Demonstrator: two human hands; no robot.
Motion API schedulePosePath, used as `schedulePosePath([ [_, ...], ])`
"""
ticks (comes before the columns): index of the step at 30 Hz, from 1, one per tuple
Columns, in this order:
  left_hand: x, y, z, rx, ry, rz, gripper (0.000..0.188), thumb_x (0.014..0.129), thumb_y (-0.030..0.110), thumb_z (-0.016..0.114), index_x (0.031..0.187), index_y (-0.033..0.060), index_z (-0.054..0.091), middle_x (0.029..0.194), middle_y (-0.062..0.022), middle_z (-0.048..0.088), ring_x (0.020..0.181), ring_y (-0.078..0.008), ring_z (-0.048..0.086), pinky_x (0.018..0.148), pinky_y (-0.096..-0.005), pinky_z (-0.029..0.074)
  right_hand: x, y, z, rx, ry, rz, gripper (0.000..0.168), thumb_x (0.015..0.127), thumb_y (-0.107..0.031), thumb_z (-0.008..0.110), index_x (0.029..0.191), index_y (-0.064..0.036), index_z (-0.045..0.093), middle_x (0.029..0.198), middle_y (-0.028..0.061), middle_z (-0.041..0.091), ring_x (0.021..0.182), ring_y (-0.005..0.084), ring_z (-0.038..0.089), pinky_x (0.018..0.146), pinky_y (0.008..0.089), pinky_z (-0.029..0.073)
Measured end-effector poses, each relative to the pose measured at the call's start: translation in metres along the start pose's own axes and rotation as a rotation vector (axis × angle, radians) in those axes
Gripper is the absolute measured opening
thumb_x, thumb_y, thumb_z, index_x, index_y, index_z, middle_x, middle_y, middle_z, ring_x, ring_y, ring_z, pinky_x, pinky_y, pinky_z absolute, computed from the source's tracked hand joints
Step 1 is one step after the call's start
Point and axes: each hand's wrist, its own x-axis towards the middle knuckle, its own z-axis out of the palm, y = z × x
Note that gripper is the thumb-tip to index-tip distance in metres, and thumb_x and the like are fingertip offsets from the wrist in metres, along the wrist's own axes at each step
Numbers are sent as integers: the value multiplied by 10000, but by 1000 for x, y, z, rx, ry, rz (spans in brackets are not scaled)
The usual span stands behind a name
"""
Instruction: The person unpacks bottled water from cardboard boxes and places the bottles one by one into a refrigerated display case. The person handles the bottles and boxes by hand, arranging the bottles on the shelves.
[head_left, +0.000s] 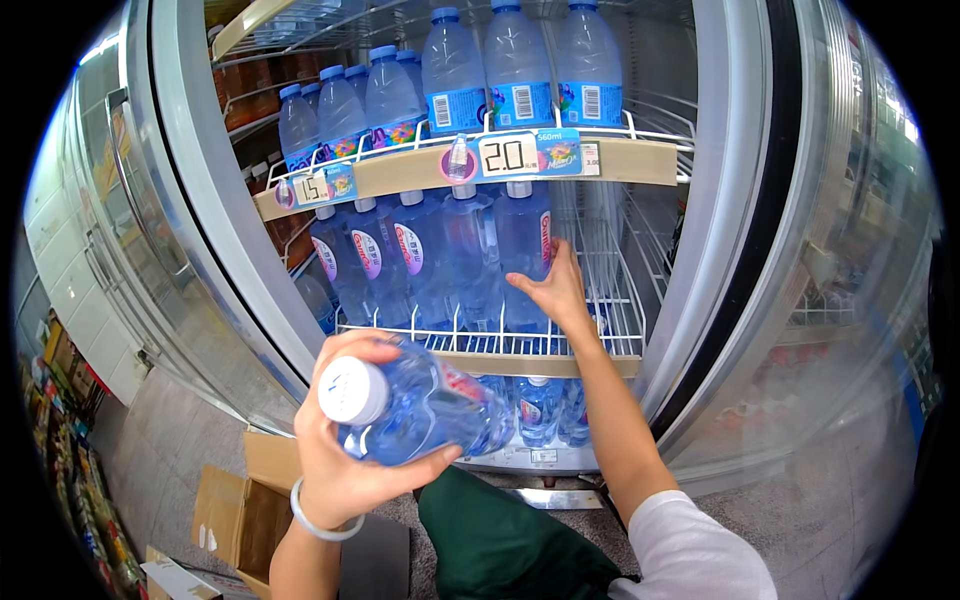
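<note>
My left hand grips a large clear-blue water bottle near its white cap, which points towards me. The bottle is tilted, with its base towards the fridge. Higher up, my right hand is around the lower right side of a standing blue water bottle, thumb in front and fingers at its right side. That bottle is at the right end of the front row on the middle wire shelf. Several matching bottles stand upright to its left, labels partly turned. Wire rack shows to its right.
Smaller water bottles fill the upper shelf, behind a tag strip. More bottles stand on the bottom level. Glass doors flank the fridge opening. An open cardboard box sits on the floor at lower left.
</note>
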Motion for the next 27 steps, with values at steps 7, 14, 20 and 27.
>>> schedulePosePath([
  [7,40,-16,24,199,-525,361,505,543,226,819,1018,126,678,1199,-125,541,1135,-303,530,1076,-539,267,-97,-97,-86,362,-532,-431,859,679,-176,729,1406,-60,286,1516,205,179,1421,342,136,1131,469,130],
  [14,57,-28,67,469,-569,651,722,585,35,755,1253,226,560,1320,-104,459,1227,-273,459,1074,-549,250,-98,-34,-46,511,99,-536,491,875,-258,622,1286,-125,391,1343,185,437,1318,370,356,1055,495,341],
  [20,32,-39,-31,500,-257,346,638,696,48,747,1279,32,489,1308,-177,453,1146,-293,519,957,-387,440,-65,4,-25,216,269,27,816,622,-125,822,1270,-26,337,1213,173,519,1096,252,547,931,347,431],
  [27,-111,-88,-170,146,-128,-669,294,803,-20,646,1089,-29,578,995,-96,604,869,-163,614,806,-263,480,-3,-27,-49,-258,260,54,855,601,-255,826,1211,43,306,985,277,620,916,447,613,797,433,487],
])
